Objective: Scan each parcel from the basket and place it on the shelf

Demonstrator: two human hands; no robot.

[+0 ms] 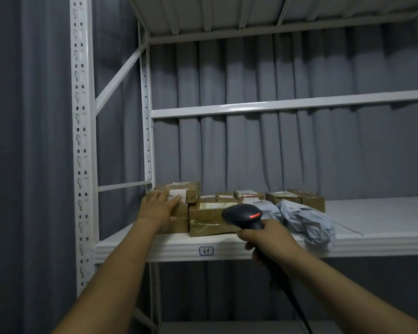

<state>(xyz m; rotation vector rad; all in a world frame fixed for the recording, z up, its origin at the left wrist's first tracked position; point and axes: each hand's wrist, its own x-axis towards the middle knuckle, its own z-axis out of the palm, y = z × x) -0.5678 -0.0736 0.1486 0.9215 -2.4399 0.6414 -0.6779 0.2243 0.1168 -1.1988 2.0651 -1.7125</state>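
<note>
A white metal shelf (169, 247) carries several brown cardboard parcels at its left end. My left hand (158, 208) lies with straight fingers on a small labelled parcel (187, 194) that is stacked on a lower box (180, 219) in the shelf's left corner. My right hand (267, 238) grips the handle of a black barcode scanner (243, 215), whose head shows a red light and sits in front of a larger brown parcel (206, 219). The basket is out of view.
More brown boxes (307, 197) line the back of the shelf, and crumpled grey plastic mailer bags (307, 221) lie to the right of the scanner. The shelf front carries a label reading 61 (206, 251). A white upright post (82, 141) stands at left. Grey curtains hang behind.
</note>
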